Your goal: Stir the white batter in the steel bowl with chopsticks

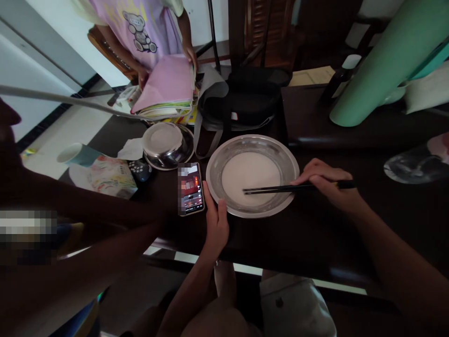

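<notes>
A round steel plate (pixel 280 154) with a white liquid in it sits on the dark table (pixel 315 234). My right hand (pixel 324 185) is closed on a pair of black chopsticks (pixel 270 189), whose tips reach into the white liquid. My left hand (pixel 215 220) grips the plate's near-left rim with thumb and fingers. A phone (pixel 190 188) with a lit screen lies flat just left of my left hand.
A small steel bowl on a saucer (pixel 167 145) stands behind the phone, beside a black bag (pixel 245 103). A person in a lilac shirt (pixel 140 28) handles a pink folder (pixel 168 84) at the far end. Another person's arm (pixel 87 206) crosses the left. A green roll (pixel 386 61) lies at right.
</notes>
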Demonstrator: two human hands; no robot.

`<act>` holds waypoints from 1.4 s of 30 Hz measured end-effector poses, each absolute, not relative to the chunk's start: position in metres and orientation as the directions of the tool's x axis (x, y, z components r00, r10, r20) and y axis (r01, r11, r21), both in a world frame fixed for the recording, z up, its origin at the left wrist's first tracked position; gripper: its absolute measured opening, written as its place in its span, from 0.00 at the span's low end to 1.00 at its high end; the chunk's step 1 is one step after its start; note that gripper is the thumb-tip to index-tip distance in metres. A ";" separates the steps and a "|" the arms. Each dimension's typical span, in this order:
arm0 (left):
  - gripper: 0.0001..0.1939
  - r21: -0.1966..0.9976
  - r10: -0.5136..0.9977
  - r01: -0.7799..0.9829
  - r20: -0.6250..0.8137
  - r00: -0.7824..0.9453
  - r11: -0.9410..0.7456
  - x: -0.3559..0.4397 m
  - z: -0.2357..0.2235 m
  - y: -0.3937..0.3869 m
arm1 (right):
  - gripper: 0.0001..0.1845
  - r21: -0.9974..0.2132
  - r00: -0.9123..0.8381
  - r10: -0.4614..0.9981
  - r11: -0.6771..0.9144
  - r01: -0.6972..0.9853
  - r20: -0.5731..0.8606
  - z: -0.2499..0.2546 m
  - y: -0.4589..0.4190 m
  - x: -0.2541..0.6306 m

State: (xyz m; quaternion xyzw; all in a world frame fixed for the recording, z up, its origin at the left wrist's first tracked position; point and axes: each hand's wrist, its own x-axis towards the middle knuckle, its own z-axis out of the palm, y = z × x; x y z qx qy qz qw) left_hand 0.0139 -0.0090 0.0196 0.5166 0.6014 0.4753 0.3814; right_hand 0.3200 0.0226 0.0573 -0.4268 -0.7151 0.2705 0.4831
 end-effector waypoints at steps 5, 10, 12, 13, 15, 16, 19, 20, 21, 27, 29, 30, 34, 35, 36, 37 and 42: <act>0.44 0.972 0.985 0.235 0.032 -0.167 0.008 0.013 0.019 -0.009 | 0.13 -0.781 -0.104 0.880 0.461 0.421 0.463 0.060 0.024 0.321; 0.44 0.973 0.985 0.231 0.030 -0.168 0.010 0.013 0.018 -0.009 | 0.14 -0.797 -0.208 0.876 0.482 0.364 0.435 0.062 0.023 0.320; 0.44 0.972 0.984 0.237 0.045 -0.175 -0.002 0.013 0.019 -0.009 | 0.12 -0.765 -0.223 0.859 0.512 0.391 0.460 0.061 0.023 0.320; 0.44 0.971 0.983 0.240 0.049 -0.176 -0.006 0.014 0.019 -0.009 | 0.11 -0.756 -0.193 0.858 0.511 0.408 0.476 0.060 0.023 0.320; 0.45 0.970 0.984 0.245 0.046 -0.172 -0.002 0.014 0.019 -0.009 | 0.12 -0.773 -0.091 0.866 0.482 0.413 0.491 0.059 0.022 0.322; 0.45 0.969 0.985 0.247 0.041 -0.170 0.002 0.014 0.019 -0.009 | 0.13 -0.790 -0.054 0.871 0.467 0.398 0.488 0.059 0.022 0.323; 0.45 0.970 0.985 0.243 0.034 -0.170 0.008 0.014 0.019 -0.009 | 0.14 -0.800 -0.125 0.873 0.483 0.357 0.471 0.059 0.022 0.322; 0.45 0.971 0.984 0.239 0.035 -0.172 0.008 0.014 0.020 -0.009 | 0.12 -0.785 -0.180 0.865 0.501 0.364 0.469 0.058 0.023 0.321; 0.44 0.972 0.984 0.236 0.035 -0.174 0.007 0.014 0.020 -0.009 | 0.11 -0.765 -0.220 0.854 0.520 0.379 0.471 0.059 0.023 0.320; 0.46 0.966 0.985 0.260 0.042 -0.166 0.003 0.014 0.020 -0.009 | 0.15 -0.789 -0.035 0.872 0.458 0.409 0.488 0.060 0.023 0.321; 0.47 0.962 0.985 0.272 0.044 -0.167 0.003 0.014 0.020 -0.009 | 0.15 -0.797 -0.093 0.871 0.481 0.365 0.483 0.059 0.023 0.321; 0.48 0.961 0.984 0.276 0.045 -0.170 0.004 0.014 0.020 -0.008 | 0.14 -0.787 -0.143 0.863 0.501 0.360 0.484 0.059 0.023 0.320; 0.49 0.962 0.985 0.273 0.039 -0.168 0.008 0.014 0.020 -0.008 | 0.12 -0.754 -0.113 0.856 0.500 0.426 0.504 0.058 0.025 0.319; 0.48 0.962 0.985 0.274 0.040 -0.168 0.008 0.014 0.020 -0.008 | 0.13 -0.771 -0.054 0.863 0.474 0.425 0.501 0.058 0.025 0.319; 0.48 0.961 0.985 0.276 0.042 -0.169 0.007 0.014 0.020 -0.008 | 0.15 -0.792 -0.005 0.870 0.452 0.411 0.494 0.058 0.024 0.319; 0.47 0.961 0.984 0.278 0.046 -0.171 0.004 0.014 0.020 -0.008 | 0.16 -0.808 0.014 0.875 0.440 0.393 0.483 0.058 0.024 0.319; 0.47 0.961 0.985 0.276 0.048 -0.166 0.000 0.014 0.019 -0.008 | 0.10 -0.745 -0.192 0.841 0.537 0.394 0.505 0.057 0.024 0.317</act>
